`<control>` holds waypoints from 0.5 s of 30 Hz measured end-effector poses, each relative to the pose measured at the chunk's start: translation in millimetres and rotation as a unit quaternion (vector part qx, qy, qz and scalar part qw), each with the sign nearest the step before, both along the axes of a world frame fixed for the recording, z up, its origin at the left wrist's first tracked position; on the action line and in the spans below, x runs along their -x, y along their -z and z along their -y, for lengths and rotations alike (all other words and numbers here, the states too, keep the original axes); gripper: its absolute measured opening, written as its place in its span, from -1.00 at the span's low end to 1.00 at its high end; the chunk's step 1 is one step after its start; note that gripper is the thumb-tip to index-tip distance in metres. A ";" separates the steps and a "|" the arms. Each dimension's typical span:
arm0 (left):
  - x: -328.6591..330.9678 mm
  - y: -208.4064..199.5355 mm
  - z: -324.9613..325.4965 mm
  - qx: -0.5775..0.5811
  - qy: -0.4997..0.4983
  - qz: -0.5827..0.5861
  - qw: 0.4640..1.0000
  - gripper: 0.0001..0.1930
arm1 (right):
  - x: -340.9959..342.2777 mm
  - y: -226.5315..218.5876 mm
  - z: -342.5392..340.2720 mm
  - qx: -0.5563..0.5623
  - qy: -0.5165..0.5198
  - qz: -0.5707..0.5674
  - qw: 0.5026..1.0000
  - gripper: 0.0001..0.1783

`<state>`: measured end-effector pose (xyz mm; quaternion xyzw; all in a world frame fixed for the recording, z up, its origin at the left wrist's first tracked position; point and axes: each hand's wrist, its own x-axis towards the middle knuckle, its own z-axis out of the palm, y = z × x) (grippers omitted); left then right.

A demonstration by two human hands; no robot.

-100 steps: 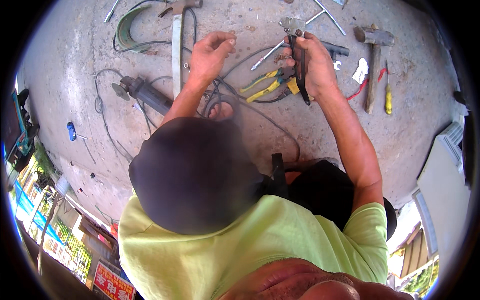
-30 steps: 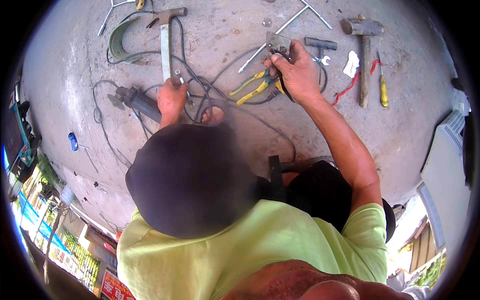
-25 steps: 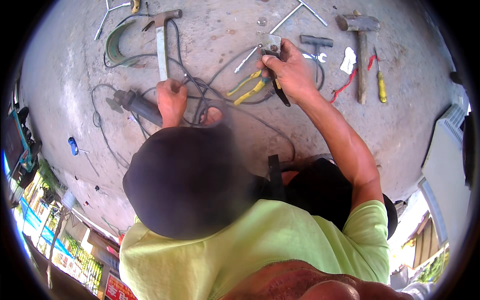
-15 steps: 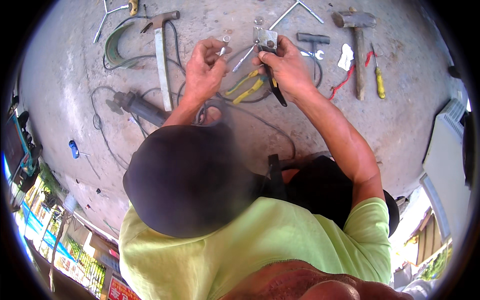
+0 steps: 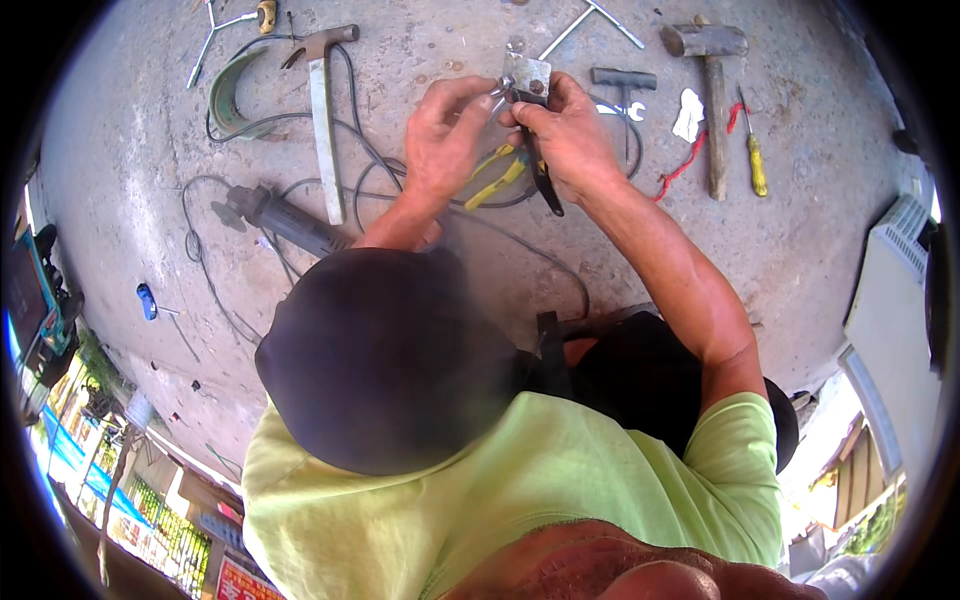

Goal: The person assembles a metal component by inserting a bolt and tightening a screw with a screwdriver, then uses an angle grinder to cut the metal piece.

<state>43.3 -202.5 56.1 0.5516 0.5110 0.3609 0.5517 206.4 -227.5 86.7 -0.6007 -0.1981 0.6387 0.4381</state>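
Right hand (image 5: 572,140) is wrapped round a metal bracket (image 5: 530,76), black handle (image 5: 547,188) slanting near and slightly right; left hand (image 5: 443,142) pinches a small wrench (image 5: 506,84) at the bracket's left edge, can't tell from here if it's seated. Yellow pliers (image 5: 495,188) just nearer, hammer (image 5: 325,130) well left, neither in the way

Our right hand (image 5: 573,140) partly hides the yellow-handled pliers (image 5: 497,185); the view's edge crops our far-left Y-shaped wrench (image 5: 212,33).
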 end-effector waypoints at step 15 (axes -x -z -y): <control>-7.2 -10.5 2.4 0.116 -0.041 0.134 0.983 -0.77 | 15.0 0.1 4.0 -0.061 0.016 0.052 0.997 -0.61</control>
